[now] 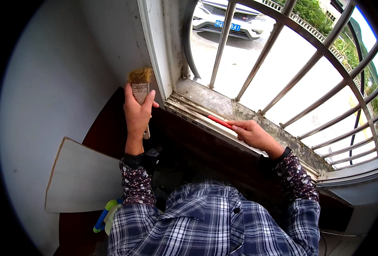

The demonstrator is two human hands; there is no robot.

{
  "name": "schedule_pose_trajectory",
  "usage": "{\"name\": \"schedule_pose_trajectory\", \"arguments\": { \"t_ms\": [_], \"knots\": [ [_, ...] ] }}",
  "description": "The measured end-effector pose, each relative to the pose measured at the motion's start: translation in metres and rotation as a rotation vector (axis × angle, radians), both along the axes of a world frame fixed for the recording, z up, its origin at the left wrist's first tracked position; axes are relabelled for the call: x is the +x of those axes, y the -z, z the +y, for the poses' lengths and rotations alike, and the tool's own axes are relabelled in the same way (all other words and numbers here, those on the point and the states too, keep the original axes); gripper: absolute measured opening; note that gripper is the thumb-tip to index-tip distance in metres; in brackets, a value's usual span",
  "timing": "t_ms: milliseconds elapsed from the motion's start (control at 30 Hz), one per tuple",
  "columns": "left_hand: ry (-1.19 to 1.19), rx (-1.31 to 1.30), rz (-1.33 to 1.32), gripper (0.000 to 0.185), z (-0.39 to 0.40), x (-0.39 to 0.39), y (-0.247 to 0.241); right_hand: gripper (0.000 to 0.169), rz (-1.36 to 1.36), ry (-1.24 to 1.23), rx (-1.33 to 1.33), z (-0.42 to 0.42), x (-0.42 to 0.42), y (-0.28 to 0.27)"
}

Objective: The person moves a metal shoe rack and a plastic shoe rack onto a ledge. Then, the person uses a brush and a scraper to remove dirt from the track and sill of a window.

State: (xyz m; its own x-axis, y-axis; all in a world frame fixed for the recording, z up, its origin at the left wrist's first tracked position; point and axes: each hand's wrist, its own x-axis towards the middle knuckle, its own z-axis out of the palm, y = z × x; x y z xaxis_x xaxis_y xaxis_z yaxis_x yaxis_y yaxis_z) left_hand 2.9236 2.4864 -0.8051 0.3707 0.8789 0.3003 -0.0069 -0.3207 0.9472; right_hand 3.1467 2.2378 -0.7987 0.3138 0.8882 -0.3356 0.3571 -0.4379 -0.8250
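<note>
My left hand (137, 110) grips a flat paintbrush (140, 87) with tan bristles pointing up, beside the wall and the window frame's left side. The brush's handle end shows below the palm. In my right hand (251, 132) is a slim red tool (220, 122), which lies along the dirty lower track of the window frame (192, 112); its exact kind cannot be told. Dirt and debris sit in the track, mostly near the left corner.
Curved metal window bars (265, 60) stand beyond a stained outer sill (208, 96). Outside is a parked white car (237, 16). A pale board (83, 179) leans at the left wall, near a blue and green object (102, 217). Dark surfaces lie below the window.
</note>
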Motion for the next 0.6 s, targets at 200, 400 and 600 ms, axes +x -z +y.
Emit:
{"name": "schedule_pose_trajectory", "arguments": {
  "t_ms": [200,400,600],
  "knots": [
    [-0.012,-0.006,0.043,0.059,-0.001,0.001,-0.002,0.032,-0.018,-0.09,-0.088,0.028,0.019,-0.013],
    [-0.029,0.005,0.03,0.057,-0.002,0.004,-0.004,0.033,0.049,-0.073,-0.063,0.062,0.003,0.003],
    [0.0,-0.004,0.017,0.055,0.002,0.002,-0.001,0.034,0.473,0.171,0.051,0.042,-0.012,0.026]
  ]
}}
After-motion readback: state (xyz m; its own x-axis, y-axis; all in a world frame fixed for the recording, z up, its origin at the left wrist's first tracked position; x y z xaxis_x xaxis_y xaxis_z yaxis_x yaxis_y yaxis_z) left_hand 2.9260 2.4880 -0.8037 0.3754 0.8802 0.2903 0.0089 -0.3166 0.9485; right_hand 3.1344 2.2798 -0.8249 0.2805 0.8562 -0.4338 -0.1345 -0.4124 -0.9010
